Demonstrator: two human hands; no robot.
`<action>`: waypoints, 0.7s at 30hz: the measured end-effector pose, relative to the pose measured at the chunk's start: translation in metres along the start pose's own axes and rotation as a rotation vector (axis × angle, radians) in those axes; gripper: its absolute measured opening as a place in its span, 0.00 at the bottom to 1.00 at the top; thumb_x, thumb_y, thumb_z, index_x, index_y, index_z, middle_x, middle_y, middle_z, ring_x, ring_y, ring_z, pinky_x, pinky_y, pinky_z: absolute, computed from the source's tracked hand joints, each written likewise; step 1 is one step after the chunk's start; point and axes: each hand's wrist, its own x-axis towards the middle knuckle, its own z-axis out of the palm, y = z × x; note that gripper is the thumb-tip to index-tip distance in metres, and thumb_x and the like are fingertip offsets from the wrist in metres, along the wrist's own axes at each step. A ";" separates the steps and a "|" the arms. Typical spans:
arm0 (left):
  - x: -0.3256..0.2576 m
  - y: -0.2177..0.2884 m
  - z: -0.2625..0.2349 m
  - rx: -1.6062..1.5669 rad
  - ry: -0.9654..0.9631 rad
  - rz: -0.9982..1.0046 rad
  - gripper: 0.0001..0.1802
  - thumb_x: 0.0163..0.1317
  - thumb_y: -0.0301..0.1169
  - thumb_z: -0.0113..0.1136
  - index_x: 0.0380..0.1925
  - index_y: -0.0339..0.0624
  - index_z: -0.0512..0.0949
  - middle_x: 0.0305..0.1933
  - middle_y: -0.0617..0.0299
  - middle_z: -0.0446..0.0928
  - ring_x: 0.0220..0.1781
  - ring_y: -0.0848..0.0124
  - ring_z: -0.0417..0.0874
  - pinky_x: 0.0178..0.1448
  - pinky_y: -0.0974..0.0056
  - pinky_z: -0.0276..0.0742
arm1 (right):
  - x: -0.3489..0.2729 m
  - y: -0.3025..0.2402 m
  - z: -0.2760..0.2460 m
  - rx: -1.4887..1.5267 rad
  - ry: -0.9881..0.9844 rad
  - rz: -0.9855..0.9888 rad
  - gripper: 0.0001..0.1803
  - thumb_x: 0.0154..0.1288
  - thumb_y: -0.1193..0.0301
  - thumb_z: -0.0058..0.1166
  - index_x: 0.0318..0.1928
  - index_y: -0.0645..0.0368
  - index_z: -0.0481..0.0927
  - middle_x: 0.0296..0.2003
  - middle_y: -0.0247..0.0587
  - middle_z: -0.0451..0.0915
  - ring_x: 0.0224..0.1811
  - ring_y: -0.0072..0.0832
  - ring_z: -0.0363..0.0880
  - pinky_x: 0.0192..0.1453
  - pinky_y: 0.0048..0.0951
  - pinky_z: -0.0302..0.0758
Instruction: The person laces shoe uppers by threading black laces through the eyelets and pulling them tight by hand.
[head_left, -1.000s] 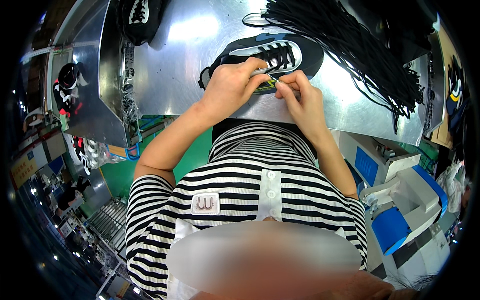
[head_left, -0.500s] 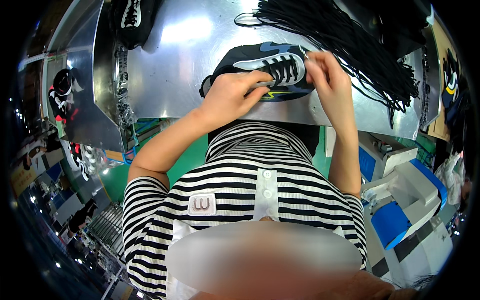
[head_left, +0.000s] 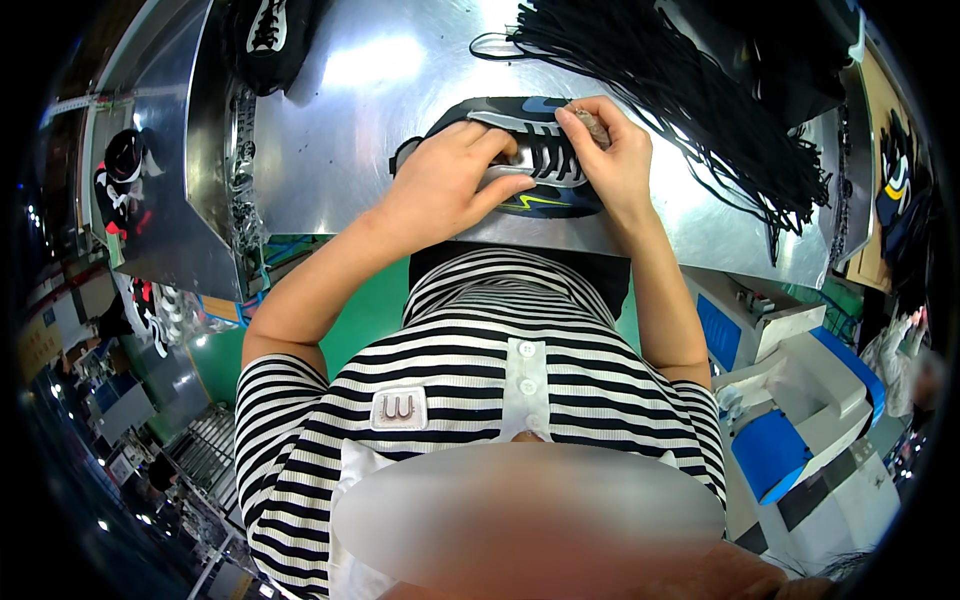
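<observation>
A dark sneaker with a grey lace panel, black laces and a yellow-green mark lies on the metal table, toe to the right. My left hand grips it at the opening. Its fingers dip in beside the tongue, while the thumb rests along the near side. Over the front of the laces is my right hand, thumb and fingers pinched together. A small greyish-brown bit shows between them, too little to name. This hand hides part of the toe.
A thick bundle of black laces stretches across the table at the back right. Another black shoe sits at the back left. A grey-and-blue machine stands on the right below the table.
My right hand has moved left from the toe tip to above the front laces. My left fingers have shifted from the lace edge deeper into the shoe's opening.
</observation>
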 end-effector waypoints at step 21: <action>0.022 -0.023 0.019 -0.219 0.195 -0.210 0.21 0.72 0.40 0.52 0.30 0.31 0.78 0.32 0.46 0.77 0.38 0.49 0.78 0.43 0.52 0.73 | -0.010 -0.011 0.008 0.037 -0.127 0.045 0.08 0.62 0.70 0.63 0.41 0.57 0.82 0.27 0.36 0.83 0.28 0.19 0.79 0.36 0.22 0.74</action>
